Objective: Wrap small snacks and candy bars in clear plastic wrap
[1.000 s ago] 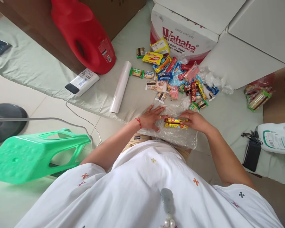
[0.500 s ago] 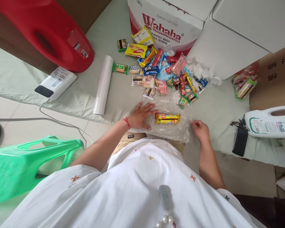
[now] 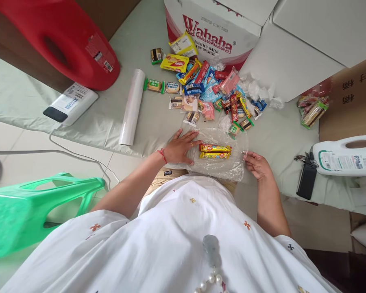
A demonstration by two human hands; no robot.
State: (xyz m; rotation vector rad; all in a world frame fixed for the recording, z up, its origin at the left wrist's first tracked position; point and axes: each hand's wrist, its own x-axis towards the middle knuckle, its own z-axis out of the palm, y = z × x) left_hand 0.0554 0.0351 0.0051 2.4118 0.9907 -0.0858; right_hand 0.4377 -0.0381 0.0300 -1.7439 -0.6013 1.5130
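Two yellow-and-red wrapped snack bars (image 3: 215, 151) lie side by side on a sheet of clear plastic film (image 3: 221, 169) at the table's front edge. My left hand (image 3: 180, 149) rests flat on the film's left part, fingers spread, fingertips close to the bars' left ends. At the film's right edge, my right hand (image 3: 256, 164) pinches the film between thumb and index finger. Behind the film lies a pile of wrapped snacks (image 3: 209, 89) in several colours.
A roll of clear film (image 3: 132, 108) lies left of the snacks. Boxes (image 3: 210, 32) stand behind them. A red jug (image 3: 94, 61) and a white device (image 3: 70, 103) are at left; a white bottle (image 3: 344, 156) and a black power bank (image 3: 307, 180) at right. A green stool (image 3: 33, 203) stands below left.
My right hand has turned slightly, its fingers now extended more along the film's right edge. My left hand and the two snack bars have stayed in place.
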